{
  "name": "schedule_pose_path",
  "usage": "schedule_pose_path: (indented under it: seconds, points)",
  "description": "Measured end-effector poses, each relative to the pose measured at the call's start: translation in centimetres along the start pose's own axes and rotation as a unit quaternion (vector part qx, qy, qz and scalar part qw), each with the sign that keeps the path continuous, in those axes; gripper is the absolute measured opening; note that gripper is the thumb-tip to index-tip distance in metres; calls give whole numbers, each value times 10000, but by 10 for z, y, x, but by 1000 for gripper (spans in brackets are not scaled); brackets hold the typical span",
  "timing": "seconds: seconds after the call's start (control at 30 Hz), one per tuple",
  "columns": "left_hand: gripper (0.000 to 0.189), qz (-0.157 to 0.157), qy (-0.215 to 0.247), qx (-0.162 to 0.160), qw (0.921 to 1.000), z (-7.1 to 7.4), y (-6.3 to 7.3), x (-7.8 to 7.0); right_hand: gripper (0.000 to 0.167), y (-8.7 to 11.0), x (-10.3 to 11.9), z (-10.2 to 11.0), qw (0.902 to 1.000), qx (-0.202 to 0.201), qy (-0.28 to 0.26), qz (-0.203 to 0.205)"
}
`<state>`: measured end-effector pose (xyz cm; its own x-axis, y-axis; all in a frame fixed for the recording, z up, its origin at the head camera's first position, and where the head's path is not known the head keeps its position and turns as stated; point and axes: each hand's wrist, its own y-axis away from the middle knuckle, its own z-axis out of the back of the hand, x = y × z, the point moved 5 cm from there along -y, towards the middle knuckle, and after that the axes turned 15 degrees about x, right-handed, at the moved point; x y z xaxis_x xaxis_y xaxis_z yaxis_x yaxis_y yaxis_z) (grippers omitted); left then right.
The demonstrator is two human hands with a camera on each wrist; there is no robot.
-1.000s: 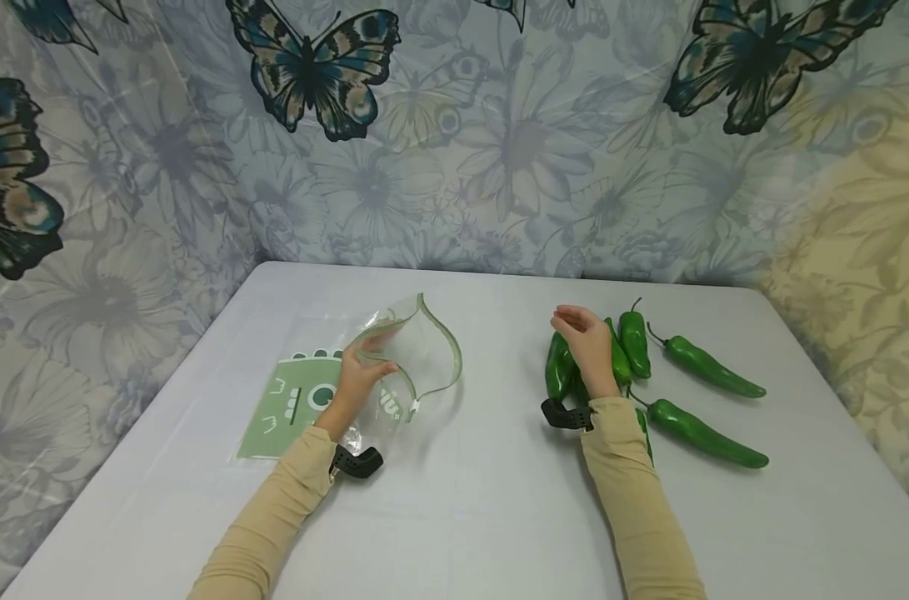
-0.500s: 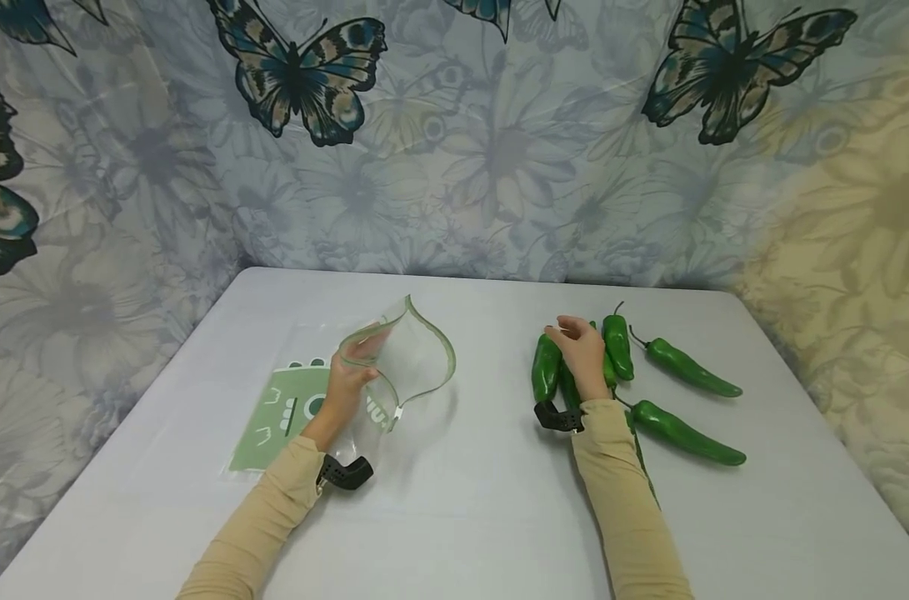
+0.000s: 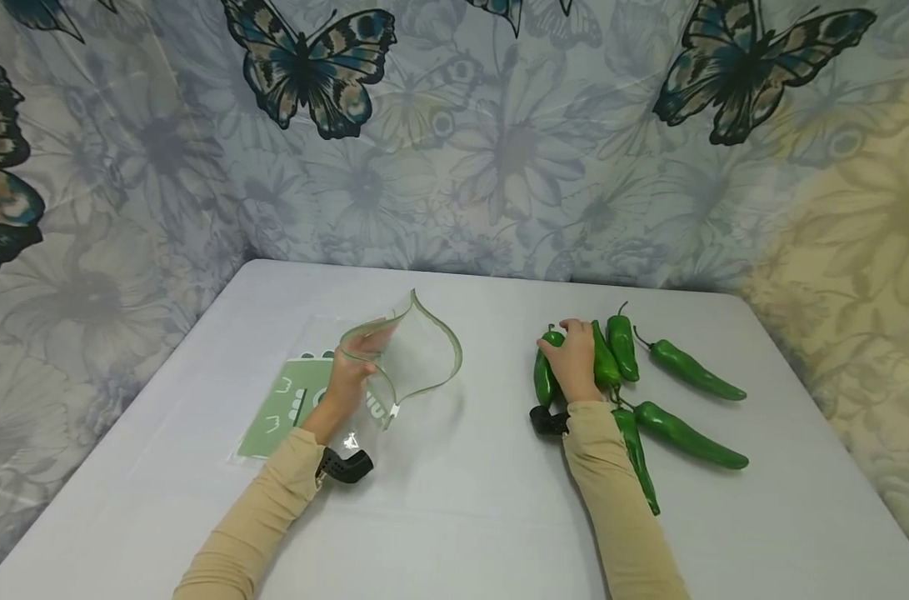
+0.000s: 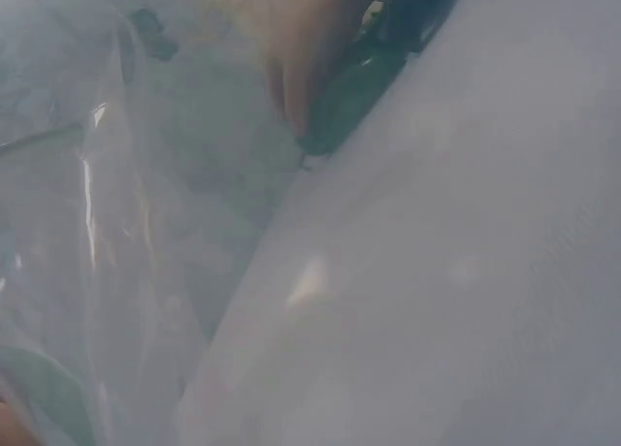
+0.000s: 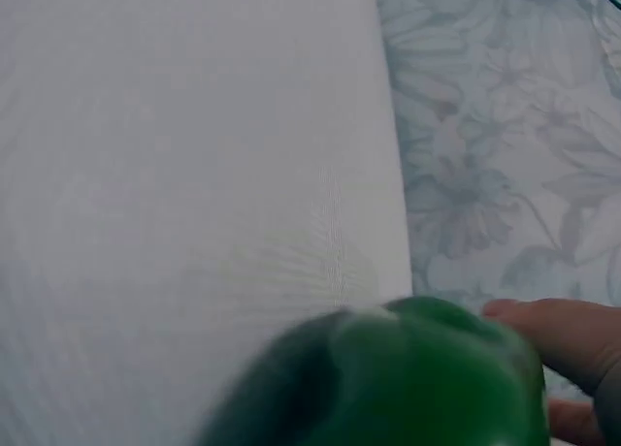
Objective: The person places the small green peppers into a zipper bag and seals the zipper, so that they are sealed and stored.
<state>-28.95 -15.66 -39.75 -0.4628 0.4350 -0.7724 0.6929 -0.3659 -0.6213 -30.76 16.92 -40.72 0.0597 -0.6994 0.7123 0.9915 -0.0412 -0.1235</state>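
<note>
On the left of the table my left hand [image 3: 349, 371] grips the rim of a clear zip bag [image 3: 432, 354], thumb on one side and fingers seen through the plastic. The bag's green-edged mouth gapes to the right. My right hand [image 3: 574, 358] is at the leftmost green chili pepper [image 3: 546, 379], its thumb and fingers around the stem end. In the right wrist view that pepper [image 5: 427, 378] looms large and blurred, with fingertips [image 5: 543, 320] against its side. The left wrist view looks through hazy plastic [image 4: 116, 223].
Several more green chili peppers lie right of my right hand, among them one at the back [image 3: 694, 369] and one in front [image 3: 690, 435]. A flat bag with a green monster print [image 3: 277, 417] lies under my left hand. Patterned fabric [image 3: 499, 167] rises behind the white table [image 3: 461, 533].
My right hand has lowered and shifted left, from above the peppers onto the leftmost one. My left hand keeps its hold on the zip bag.
</note>
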Motion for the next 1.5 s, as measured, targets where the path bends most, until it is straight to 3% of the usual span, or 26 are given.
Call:
schedule_pose_path:
  seconds: [0.23,0.7,1.17,1.5]
  points:
    - [66,-48,147,169,9997,-1,-2,1,48,-1,-3,1,9989,114,283,-357]
    - [65,28,187,142,9997,7,-2,3,45,-6,1,-5,9996,-55,139,-244]
    - [62,-105,220,361,9990,5,-1,1,48,-6,9,-15,9989,380,260,-51]
    - [63,80,53,460,9989,6,-3,2,47,-8,10,-17,9961,581,636,-209]
